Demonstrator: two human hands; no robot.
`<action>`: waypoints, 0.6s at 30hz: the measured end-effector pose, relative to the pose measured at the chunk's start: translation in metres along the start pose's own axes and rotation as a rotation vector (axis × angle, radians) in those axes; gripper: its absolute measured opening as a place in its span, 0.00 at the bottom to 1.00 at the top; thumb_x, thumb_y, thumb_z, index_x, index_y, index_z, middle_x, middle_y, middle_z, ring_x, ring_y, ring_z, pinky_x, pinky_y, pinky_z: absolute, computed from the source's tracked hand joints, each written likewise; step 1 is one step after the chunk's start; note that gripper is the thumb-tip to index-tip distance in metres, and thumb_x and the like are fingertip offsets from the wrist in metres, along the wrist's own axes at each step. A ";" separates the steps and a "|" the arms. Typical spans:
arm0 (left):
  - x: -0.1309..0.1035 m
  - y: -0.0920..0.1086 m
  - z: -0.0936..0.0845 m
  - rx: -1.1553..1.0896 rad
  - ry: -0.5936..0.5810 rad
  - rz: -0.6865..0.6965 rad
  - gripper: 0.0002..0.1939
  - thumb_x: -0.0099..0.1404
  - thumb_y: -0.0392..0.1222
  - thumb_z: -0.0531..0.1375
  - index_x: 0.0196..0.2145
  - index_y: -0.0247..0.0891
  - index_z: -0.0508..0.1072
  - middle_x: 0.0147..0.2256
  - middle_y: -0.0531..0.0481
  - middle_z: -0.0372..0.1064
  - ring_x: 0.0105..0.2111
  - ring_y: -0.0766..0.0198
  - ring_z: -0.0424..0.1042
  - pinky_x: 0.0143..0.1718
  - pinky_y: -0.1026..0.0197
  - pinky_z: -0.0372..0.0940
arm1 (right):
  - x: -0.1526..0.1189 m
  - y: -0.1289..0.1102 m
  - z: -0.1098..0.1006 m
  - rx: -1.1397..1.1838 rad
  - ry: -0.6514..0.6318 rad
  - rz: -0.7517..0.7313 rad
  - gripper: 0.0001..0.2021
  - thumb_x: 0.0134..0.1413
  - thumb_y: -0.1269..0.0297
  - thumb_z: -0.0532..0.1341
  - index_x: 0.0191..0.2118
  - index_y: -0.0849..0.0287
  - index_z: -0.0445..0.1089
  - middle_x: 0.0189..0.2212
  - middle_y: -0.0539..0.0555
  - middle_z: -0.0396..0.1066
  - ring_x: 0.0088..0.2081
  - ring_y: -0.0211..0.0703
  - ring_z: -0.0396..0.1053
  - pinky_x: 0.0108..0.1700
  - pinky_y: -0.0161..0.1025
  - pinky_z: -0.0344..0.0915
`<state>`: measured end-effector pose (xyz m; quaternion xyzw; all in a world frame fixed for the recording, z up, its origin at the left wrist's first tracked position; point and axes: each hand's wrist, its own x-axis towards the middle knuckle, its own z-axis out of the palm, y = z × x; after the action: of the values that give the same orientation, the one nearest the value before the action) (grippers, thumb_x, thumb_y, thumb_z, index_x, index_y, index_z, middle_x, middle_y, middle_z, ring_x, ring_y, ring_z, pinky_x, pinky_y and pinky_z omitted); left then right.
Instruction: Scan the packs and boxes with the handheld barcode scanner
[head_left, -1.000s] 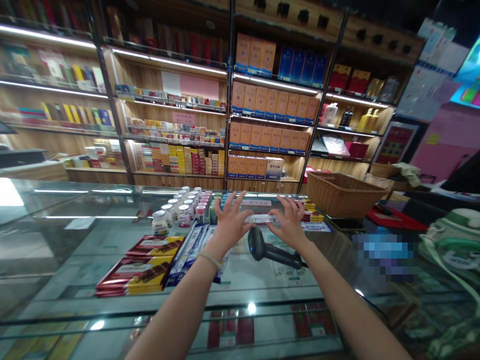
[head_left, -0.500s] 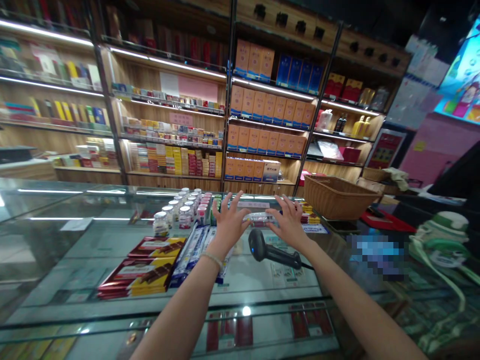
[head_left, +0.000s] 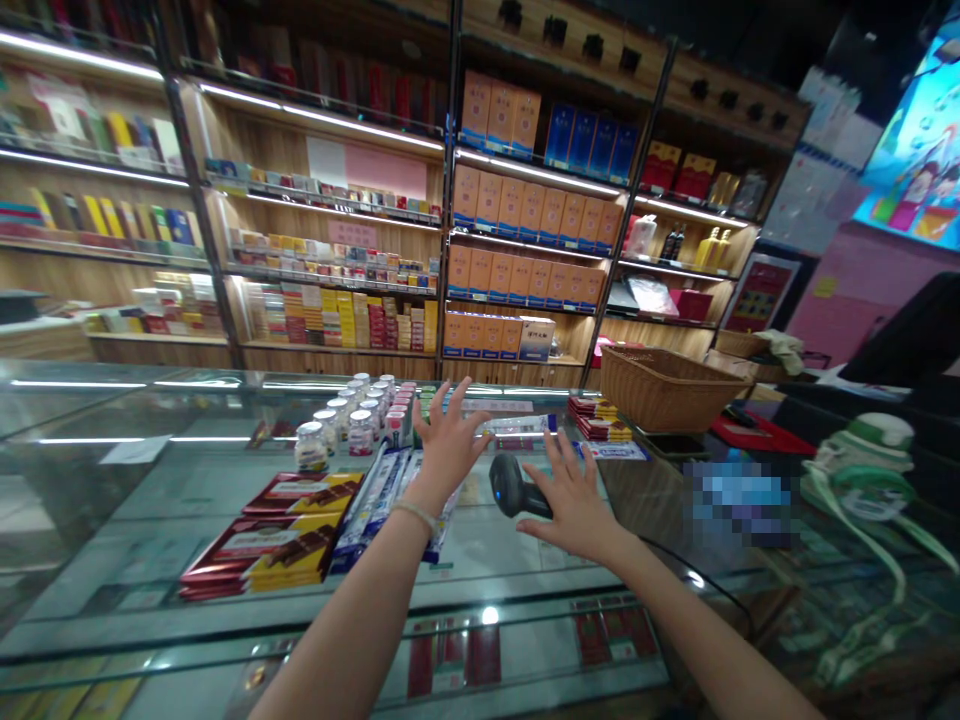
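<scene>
My left hand [head_left: 448,445] is over the glass counter [head_left: 495,560] with its fingers spread, close to blue-and-white long packets [head_left: 379,500]. Near its fingertips lies a clear-and-blue wrapped packet [head_left: 517,424]. My right hand [head_left: 570,495] is open above the handle of a black barcode scanner [head_left: 508,485]; whether it touches the handle I cannot tell. Left of the long packets lie stacks of chocolate bars [head_left: 274,535] in red and yellow wrappers. Behind them stand rows of small white-lidded jars [head_left: 360,428].
A wicker basket [head_left: 667,390] stands at the back right, beside more chocolate bars [head_left: 600,418] and a blue-and-white packet [head_left: 613,451]. A green-and-white bottle [head_left: 874,465] with a strap stands at the far right. The scanner's cable [head_left: 690,570] runs rightward. Stocked shelves [head_left: 517,235] line the back.
My right hand has come down and nearer, from the wrapped packet at the back to the scanner's handle. My left hand stays spread in nearly the same place. The view has shifted slightly.
</scene>
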<state>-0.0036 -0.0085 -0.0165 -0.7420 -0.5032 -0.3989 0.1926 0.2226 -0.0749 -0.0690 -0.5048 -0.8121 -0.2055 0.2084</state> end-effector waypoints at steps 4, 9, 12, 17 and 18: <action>0.000 0.000 0.001 -0.011 0.006 -0.007 0.11 0.59 0.45 0.70 0.41 0.52 0.80 0.71 0.48 0.55 0.70 0.38 0.50 0.67 0.25 0.36 | 0.002 -0.003 -0.001 0.043 -0.009 0.023 0.24 0.53 0.43 0.68 0.51 0.51 0.75 0.74 0.65 0.45 0.75 0.67 0.39 0.69 0.74 0.36; 0.000 -0.003 0.002 0.011 0.006 -0.019 0.11 0.59 0.45 0.70 0.42 0.53 0.80 0.71 0.49 0.55 0.70 0.39 0.49 0.67 0.26 0.35 | 0.009 -0.006 -0.006 0.035 -0.049 0.001 0.15 0.51 0.53 0.69 0.43 0.54 0.76 0.73 0.61 0.52 0.74 0.65 0.42 0.69 0.73 0.38; 0.001 -0.007 0.004 0.037 0.026 -0.020 0.12 0.59 0.46 0.70 0.42 0.53 0.80 0.71 0.49 0.54 0.71 0.39 0.48 0.67 0.26 0.35 | 0.014 -0.008 -0.006 0.033 -0.045 0.011 0.12 0.48 0.58 0.68 0.39 0.56 0.75 0.72 0.61 0.54 0.73 0.66 0.46 0.69 0.73 0.40; 0.001 -0.013 0.008 0.063 0.042 -0.045 0.13 0.58 0.46 0.71 0.43 0.53 0.80 0.71 0.49 0.54 0.70 0.38 0.49 0.67 0.24 0.35 | 0.013 -0.005 -0.004 0.106 0.086 0.066 0.13 0.48 0.65 0.64 0.42 0.58 0.73 0.69 0.64 0.59 0.70 0.63 0.54 0.66 0.63 0.57; 0.001 -0.014 0.008 0.069 0.037 -0.048 0.13 0.58 0.46 0.71 0.42 0.53 0.80 0.71 0.50 0.54 0.70 0.38 0.49 0.67 0.24 0.35 | 0.011 -0.004 -0.006 0.125 0.119 0.084 0.14 0.48 0.66 0.64 0.43 0.58 0.73 0.69 0.64 0.59 0.68 0.62 0.57 0.63 0.59 0.62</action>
<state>-0.0124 0.0035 -0.0218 -0.7151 -0.5307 -0.3995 0.2178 0.2149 -0.0714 -0.0584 -0.5112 -0.7876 -0.1753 0.2959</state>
